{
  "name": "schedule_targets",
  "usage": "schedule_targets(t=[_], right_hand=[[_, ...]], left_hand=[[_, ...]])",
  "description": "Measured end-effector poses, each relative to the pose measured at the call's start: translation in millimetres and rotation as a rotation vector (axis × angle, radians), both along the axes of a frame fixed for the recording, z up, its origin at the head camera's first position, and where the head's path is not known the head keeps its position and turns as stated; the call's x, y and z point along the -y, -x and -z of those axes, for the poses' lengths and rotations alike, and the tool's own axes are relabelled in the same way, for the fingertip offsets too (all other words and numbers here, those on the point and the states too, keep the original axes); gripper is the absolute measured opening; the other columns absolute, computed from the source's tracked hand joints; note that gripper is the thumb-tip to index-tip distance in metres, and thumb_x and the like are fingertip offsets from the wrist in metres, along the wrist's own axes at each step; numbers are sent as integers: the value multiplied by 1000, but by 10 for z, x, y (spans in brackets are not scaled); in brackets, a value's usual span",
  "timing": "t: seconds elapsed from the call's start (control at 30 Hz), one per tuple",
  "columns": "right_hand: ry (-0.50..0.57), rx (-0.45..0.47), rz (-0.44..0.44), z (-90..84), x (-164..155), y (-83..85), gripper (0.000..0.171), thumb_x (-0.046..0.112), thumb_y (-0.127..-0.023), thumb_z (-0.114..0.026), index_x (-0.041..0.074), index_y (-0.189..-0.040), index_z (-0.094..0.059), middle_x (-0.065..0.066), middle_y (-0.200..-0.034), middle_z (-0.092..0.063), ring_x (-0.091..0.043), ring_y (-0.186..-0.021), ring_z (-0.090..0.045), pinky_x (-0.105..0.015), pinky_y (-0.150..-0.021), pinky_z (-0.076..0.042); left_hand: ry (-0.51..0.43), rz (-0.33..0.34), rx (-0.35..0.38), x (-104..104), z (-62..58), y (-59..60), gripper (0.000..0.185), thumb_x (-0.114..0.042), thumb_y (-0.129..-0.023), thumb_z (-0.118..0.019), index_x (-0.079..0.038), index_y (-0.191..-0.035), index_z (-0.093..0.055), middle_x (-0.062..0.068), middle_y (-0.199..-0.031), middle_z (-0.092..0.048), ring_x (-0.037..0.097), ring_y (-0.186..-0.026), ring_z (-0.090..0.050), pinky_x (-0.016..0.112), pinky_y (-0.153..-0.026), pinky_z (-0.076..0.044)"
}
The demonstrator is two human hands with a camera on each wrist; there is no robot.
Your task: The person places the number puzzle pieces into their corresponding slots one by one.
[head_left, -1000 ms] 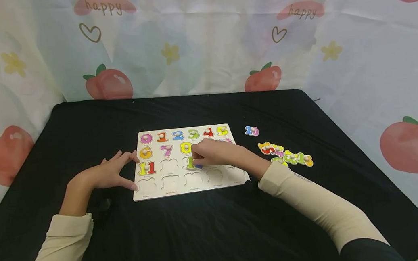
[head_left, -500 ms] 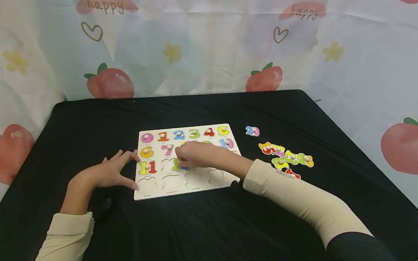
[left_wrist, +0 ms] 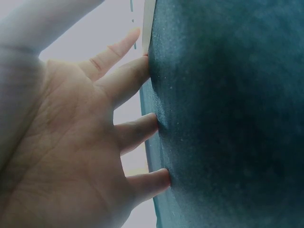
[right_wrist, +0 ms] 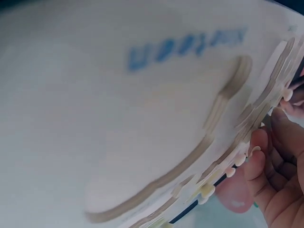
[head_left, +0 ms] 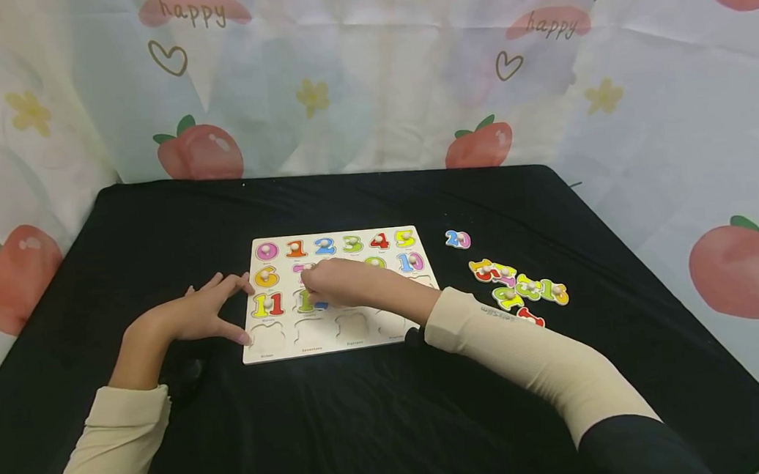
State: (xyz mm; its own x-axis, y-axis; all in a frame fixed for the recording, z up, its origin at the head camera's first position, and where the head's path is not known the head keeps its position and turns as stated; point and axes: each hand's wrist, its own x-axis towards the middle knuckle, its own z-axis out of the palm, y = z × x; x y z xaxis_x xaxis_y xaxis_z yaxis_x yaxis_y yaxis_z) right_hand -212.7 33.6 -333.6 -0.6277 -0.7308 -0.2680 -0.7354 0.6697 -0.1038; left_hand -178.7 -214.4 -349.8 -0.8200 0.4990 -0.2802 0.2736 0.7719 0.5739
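A wooden number puzzle board [head_left: 418, 322] lies in the middle of the frame on a black table cloth [head_left: 366, 429]. The top row has the numbers 0 to 5 in their holes. The next row shows a 6 [head_left: 266, 277], then a 9 and a 10 [head_left: 411, 262]; the hand hides the ones between. A red and yellow 11 [head_left: 268, 304] sits at the left of the third row.

The right hand [head_left: 336, 284] lies over the middle of the board. Its fingers are curled around a green and blue number piece [head_left: 308, 302], which sits right next to the 11, on the second hole of the third row. I cannot tell if the piece is all the way in.

The left hand [head_left: 203, 315] is at the left edge of the board. Its fingers are spread wide and straight, and the fingertips [left_wrist: 156, 123] press on the cloth. The thumb touches the board's lower left corner.

On the right side of the frame, a 20 piece [head_left: 457, 239] lies alone on the cloth. Below it is a little heap of loose number pieces [head_left: 518, 290].
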Motion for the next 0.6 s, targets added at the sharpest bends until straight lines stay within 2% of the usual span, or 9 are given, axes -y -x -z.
schedule_targets(t=[0.23,0.47,0.6], right_hand=[[2,-14,-12,12,80,-13,14,22,-94,-60,9,-98,-60,4,-73,-56,-9,-61,-51,-18,-53,-34],[-1,26,55,-20,105,-33,15,22,-94,-59,8,-101,-59,3,-74,-57,-10,-62,-52,-19,-53,-35],[1,93,106,-9,99,-31,20,24,-95,-58,7,-105,-57,2,-76,-57,-10,-63,-53,-19,-54,-35]], left_hand=[[-6,1,5,8,3,1,86,-50,-65,-79,-9,-127,-37,25,-151,-19,50,-136,4,72,-98,3],[-8,2,0,13,-9,2,86,-50,-66,-80,-8,-127,-36,25,-151,-19,50,-136,3,72,-98,2],[-9,-4,14,10,-13,-4,87,-50,-65,-80,-9,-128,-35,25,-150,-19,50,-136,4,72,-98,3]])
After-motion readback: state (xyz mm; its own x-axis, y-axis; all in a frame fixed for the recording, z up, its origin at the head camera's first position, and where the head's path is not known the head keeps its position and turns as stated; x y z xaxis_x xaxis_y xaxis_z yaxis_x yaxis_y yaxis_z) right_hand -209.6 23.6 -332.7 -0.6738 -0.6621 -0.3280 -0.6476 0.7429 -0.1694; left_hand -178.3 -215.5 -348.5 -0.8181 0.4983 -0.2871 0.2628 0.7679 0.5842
